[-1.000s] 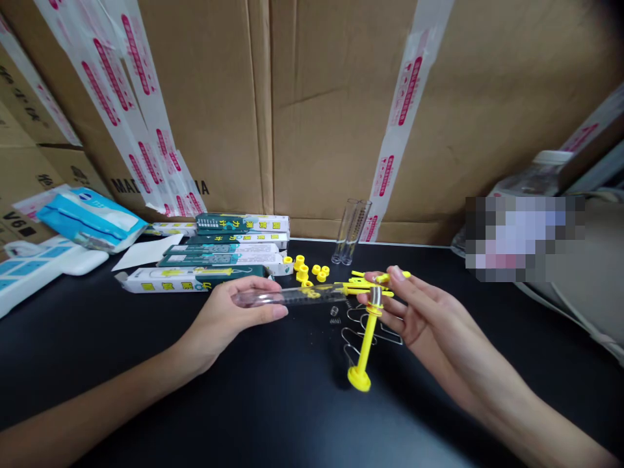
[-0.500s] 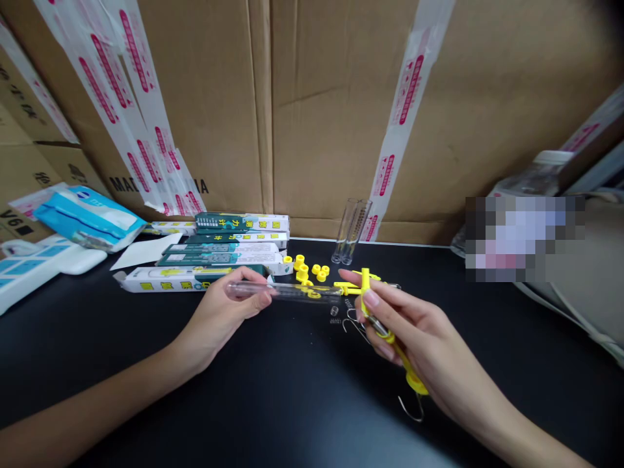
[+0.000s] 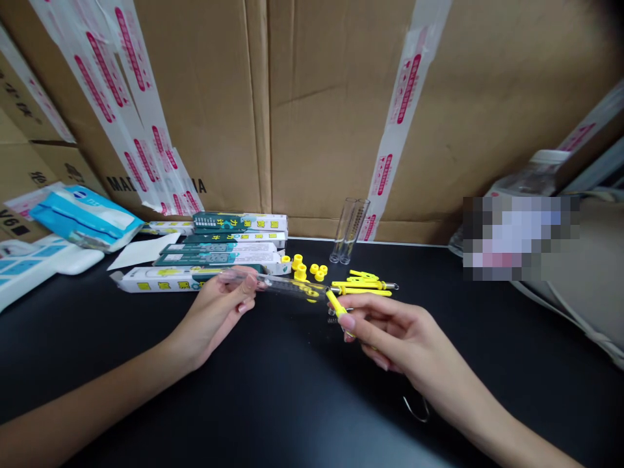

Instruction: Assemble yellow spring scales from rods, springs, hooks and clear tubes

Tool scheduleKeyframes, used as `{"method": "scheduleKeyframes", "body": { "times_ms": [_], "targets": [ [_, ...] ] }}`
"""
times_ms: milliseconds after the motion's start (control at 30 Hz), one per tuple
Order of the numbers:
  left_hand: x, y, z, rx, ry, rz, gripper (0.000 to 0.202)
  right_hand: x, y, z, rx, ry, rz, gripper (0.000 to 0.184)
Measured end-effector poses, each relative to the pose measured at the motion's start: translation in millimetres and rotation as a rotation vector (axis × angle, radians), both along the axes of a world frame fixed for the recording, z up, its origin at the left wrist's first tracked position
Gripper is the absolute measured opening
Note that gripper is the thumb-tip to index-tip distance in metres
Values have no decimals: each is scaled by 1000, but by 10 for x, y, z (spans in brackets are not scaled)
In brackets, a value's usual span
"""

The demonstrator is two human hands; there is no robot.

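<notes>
above table [image 3: 121,364], left hand [image 3: 213,316] pinching glass tube [image 3: 287,285]

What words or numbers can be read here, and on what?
"MAD" and "IA", black, on the brown cardboard carton, tape hiding the middle.
"V6", black, on the lower-left brown carton.
Red print on the white packing tape: too blurred.
Small print on the white-and-green cardboard boxes: too small.

Bare left forearm [image 3: 97,396], bare right forearm [image 3: 492,416], slim left hand [image 3: 214,313], slim right hand [image 3: 394,331], longish fingernails [image 3: 347,322], glossy finish, possibly polish, hard to tell from here
</notes>
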State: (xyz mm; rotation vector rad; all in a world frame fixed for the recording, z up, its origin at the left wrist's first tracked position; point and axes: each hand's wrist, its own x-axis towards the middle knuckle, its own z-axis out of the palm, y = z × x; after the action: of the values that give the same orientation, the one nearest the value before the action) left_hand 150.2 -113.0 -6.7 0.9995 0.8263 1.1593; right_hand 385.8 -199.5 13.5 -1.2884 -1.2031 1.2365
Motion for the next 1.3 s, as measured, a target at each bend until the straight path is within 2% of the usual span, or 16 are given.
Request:
{"method": "scheduleKeyframes", "body": {
  "times_ms": [333, 567, 867, 1133, 1300],
  "targets": [
    [3, -20, 8, 2, 54, -12, 34, 0, 15, 3, -16, -40, -4, 41],
    [11, -44, 90, -19, 127, 74, 30, 22, 35, -65, 21, 20, -49, 41],
    [6, -38, 84, -35, 61, 64, 30, 62, -35, -25, 57, -44, -7, 40],
    [-13, 8, 42, -65, -19, 88, 25, 60, -41, 10, 83, 49, -48, 32],
    [-14, 9, 44, -75, -38, 86, 25, 55, -40, -5, 64, 61, -50, 39]
  ]
}}
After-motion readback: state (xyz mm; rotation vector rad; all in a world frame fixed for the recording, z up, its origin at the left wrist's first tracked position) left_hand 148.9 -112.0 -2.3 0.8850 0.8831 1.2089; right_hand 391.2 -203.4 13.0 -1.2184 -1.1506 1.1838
